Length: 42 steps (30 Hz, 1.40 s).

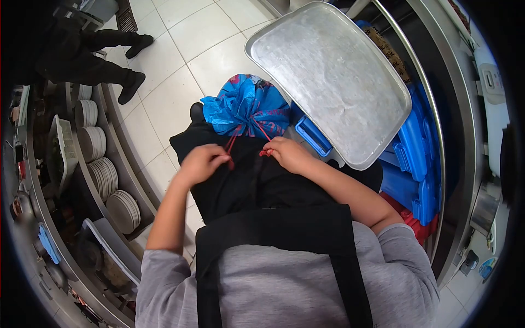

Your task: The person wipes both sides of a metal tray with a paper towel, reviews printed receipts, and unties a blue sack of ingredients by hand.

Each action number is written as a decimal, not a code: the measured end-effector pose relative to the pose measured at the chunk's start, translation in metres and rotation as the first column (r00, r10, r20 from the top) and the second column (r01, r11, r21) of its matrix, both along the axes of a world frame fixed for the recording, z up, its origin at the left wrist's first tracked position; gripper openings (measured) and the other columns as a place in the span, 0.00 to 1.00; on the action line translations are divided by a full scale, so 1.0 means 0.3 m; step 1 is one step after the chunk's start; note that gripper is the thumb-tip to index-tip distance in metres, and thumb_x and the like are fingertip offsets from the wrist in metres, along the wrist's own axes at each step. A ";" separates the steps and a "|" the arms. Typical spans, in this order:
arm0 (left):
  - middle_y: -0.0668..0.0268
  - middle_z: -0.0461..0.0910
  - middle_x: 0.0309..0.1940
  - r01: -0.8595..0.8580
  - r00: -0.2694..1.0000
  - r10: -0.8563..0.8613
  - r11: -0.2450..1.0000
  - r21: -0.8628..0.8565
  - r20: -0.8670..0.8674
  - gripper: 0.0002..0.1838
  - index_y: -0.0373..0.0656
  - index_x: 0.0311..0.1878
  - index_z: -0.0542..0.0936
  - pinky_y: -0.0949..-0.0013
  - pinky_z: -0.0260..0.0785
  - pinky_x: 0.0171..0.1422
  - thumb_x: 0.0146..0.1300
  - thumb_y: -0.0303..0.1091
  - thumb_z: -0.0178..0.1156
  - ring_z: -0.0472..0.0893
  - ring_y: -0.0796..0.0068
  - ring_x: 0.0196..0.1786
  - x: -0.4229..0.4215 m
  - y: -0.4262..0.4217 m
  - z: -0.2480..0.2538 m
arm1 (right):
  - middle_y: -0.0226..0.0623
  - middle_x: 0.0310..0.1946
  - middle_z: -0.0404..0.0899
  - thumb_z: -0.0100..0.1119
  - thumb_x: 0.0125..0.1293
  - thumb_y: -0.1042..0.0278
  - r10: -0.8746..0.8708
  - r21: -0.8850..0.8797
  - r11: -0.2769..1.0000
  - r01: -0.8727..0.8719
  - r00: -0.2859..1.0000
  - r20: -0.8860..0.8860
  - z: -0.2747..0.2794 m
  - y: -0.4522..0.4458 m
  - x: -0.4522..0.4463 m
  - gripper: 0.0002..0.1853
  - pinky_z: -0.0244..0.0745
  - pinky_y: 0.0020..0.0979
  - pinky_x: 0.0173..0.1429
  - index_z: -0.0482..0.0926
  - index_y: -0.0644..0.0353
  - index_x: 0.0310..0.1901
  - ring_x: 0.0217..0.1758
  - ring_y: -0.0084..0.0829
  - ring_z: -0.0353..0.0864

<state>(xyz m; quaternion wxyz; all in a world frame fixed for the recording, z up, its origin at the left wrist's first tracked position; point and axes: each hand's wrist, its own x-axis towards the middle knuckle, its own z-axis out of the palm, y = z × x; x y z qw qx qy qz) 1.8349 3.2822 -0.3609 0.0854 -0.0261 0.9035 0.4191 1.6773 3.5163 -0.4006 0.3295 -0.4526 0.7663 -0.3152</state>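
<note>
A blue patterned bag [247, 104], its top gathered into puckered folds, sits in front of my lap. Two red drawstrings [261, 128] run from its gathered mouth toward me. My left hand [203, 163] pinches one string on the left, over the black apron [268, 186]. On the other side my right hand [288, 154] is closed on the second string, with a bunched red end showing at the fingers. Both strings look drawn out from the bag. What is inside the bag is hidden.
A large metal tray [333, 76] lies at my right, above blue plastic crates [418, 136]. Stacks of white plates [105, 177] fill a shelf at left. Another person's dark-clad legs [93, 63] are on the tiled floor [191, 41] at the upper left.
</note>
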 end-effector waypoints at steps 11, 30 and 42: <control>0.67 0.78 0.32 -0.868 0.480 0.567 0.415 0.271 0.669 0.10 0.41 0.38 0.75 0.79 0.72 0.33 0.66 0.38 0.50 0.79 0.77 0.32 -0.054 -0.353 -0.111 | 0.35 0.33 0.79 0.48 0.69 0.67 -0.241 0.051 0.968 0.245 0.860 0.450 0.035 -0.084 -0.022 0.12 0.73 0.27 0.46 0.80 0.63 0.41 0.39 0.27 0.78; 0.73 0.69 0.20 -0.420 0.892 0.445 0.749 0.512 0.081 0.22 0.47 0.24 0.72 0.77 0.64 0.45 0.70 0.50 0.45 0.70 0.81 0.29 -0.484 -0.317 0.097 | 0.44 0.26 0.80 0.49 0.58 0.75 -0.332 -0.269 0.893 0.362 0.931 0.150 0.067 -0.620 -0.229 0.08 0.74 0.37 0.39 0.80 0.61 0.30 0.34 0.40 0.80; 0.78 0.68 0.20 -0.508 0.857 0.425 0.595 0.622 0.293 0.15 0.51 0.23 0.69 0.79 0.63 0.38 0.64 0.44 0.55 0.66 0.86 0.25 -0.421 -0.294 0.131 | 0.45 0.30 0.79 0.48 0.62 0.72 -0.453 -0.407 0.776 0.482 0.875 0.173 0.144 -0.425 -0.171 0.09 0.71 0.39 0.42 0.78 0.63 0.31 0.37 0.44 0.78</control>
